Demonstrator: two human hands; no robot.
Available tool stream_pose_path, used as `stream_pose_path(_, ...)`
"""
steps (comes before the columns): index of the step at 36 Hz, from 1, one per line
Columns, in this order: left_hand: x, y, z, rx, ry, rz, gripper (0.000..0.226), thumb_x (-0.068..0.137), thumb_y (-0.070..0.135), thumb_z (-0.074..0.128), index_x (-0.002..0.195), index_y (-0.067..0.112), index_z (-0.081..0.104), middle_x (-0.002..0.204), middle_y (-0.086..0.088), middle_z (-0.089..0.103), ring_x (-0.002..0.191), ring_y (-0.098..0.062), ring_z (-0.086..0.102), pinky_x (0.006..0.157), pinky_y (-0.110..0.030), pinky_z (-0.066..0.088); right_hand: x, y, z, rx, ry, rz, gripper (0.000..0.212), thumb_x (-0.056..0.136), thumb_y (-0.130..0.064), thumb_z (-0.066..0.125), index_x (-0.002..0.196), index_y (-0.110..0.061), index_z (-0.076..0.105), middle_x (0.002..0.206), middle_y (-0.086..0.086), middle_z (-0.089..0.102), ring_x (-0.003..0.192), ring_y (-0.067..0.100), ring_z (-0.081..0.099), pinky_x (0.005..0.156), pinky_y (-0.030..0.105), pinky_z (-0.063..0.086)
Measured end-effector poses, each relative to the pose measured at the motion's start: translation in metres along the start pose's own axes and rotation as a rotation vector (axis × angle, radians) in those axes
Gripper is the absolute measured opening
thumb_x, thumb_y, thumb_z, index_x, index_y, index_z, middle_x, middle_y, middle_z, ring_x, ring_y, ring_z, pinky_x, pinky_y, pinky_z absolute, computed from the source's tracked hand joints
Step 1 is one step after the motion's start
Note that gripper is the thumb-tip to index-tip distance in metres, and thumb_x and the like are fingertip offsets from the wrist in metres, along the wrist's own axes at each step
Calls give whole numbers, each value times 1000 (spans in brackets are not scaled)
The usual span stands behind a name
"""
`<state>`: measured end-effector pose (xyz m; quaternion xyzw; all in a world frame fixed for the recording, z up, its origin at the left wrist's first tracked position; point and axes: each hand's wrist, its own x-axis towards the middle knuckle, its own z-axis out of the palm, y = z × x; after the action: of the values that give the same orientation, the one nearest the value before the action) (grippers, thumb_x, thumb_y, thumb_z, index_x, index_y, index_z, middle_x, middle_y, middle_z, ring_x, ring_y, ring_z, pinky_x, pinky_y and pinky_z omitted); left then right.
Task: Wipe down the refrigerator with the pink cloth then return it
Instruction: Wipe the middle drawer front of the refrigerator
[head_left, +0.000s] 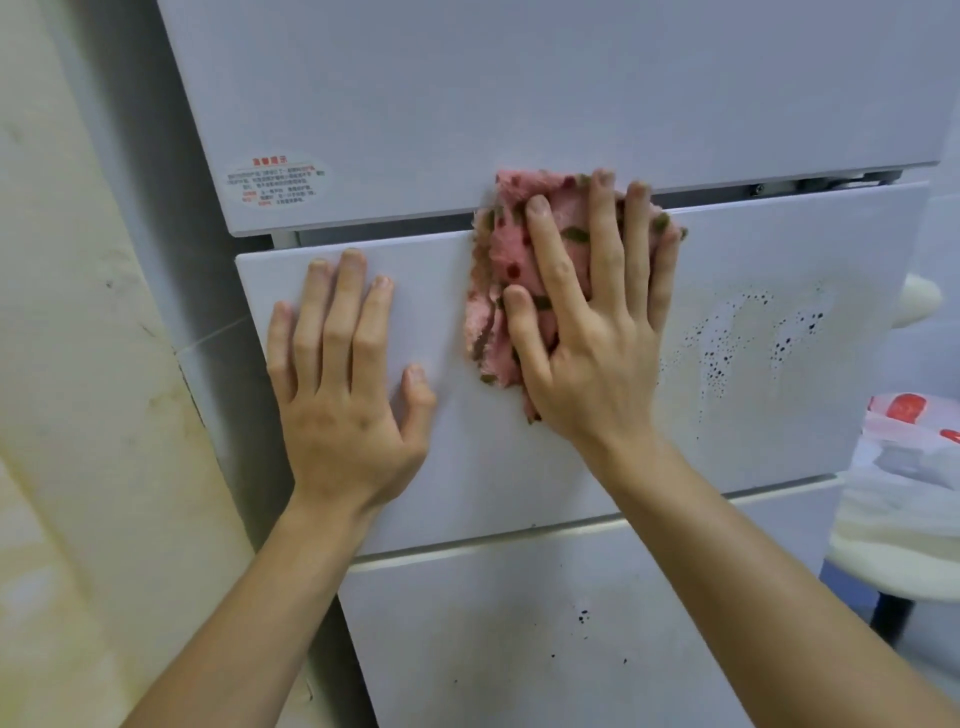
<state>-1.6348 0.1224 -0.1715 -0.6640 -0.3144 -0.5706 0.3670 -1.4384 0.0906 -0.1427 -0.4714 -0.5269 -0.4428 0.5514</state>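
One refrigerator (571, 78) right in front of me, white, w/ three fronts showing: upper door (415, 104), middle front (467, 467), lower front (493, 649). All three closed, so what's inside can't be seen.

One pink cloth (498, 260), fuzzy, w/ red and green spots. It's bunched flat against the fridge, straddling the gap btwn upper door and middle front, most of it on the middle one.

Two hands, both bare. Right hand (597, 353) lies on the cloth w/ fingers spread and straight, pressing it to the fridge, not gripping it; fingertips reach up over the gap. Left hand (343, 410) is flat on the middle front just left of the cloth, fingers straight, holding nothing, not touching the cloth.

One sticker (275, 182) w/ red and dark print on the upper door's bottom left; text too small to read.

Dark specks (737, 343) in a cluster on the middle front, right of the cloth, plus a few more on the lower front.

One plastic bag (904, 467) w/ red print at far right, on a pale round surface; contents can't be made out. Stained wall (78, 312) on the left.
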Motion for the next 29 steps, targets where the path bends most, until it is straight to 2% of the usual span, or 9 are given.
stream_pose_path(5,1,2,-3,-10,-22,-7,64,95,25,59,153,3,46,165,-19,36,157,-37,27,129,-57,17,-38,2,-1,-10,-25,-11,50,109,-37,49,156,-21,46,165,21,31,156,42,24,128,60,16)
stream_pose_path(10,-1,15,-4,-22,-43,-5,62,92,24,61,151,9,52,164,-20,36,156,-37,27,127,-59,17,-111,16,-10,-11,-151,-122,55,108,-39,48,160,-27,39,168,18,28,159,39,20,129,57,12)
stream_pose_path(16,8,36,-11,-112,-43,-95,60,91,23,61,149,11,55,165,-19,35,157,-37,22,127,-61,13,-137,41,-22,-18,-266,-236,56,113,-39,37,166,-28,23,176,6,8,162,31,12,131,52,8)
stream_pose_path(21,17,50,-6,-112,-51,-70,58,93,25,58,149,12,55,165,-18,37,156,-35,24,128,-59,13,-82,51,-24,2,-189,-117,52,113,-30,36,163,-14,30,170,14,19,160,37,15,129,57,13)
stream_pose_path(25,12,54,3,-73,-98,-36,59,94,27,61,151,16,54,165,-17,37,156,-35,25,126,-61,17,-28,50,-21,32,-93,29,51,114,-26,35,162,-9,33,170,20,20,159,40,16,131,53,8)
stream_pose_path(29,5,51,8,-30,-105,-5,61,97,35,61,155,16,50,167,-17,34,157,-37,25,127,-62,17,-14,40,-20,66,-33,139,50,113,-23,39,160,-7,38,169,23,24,159,41,17,130,55,9)
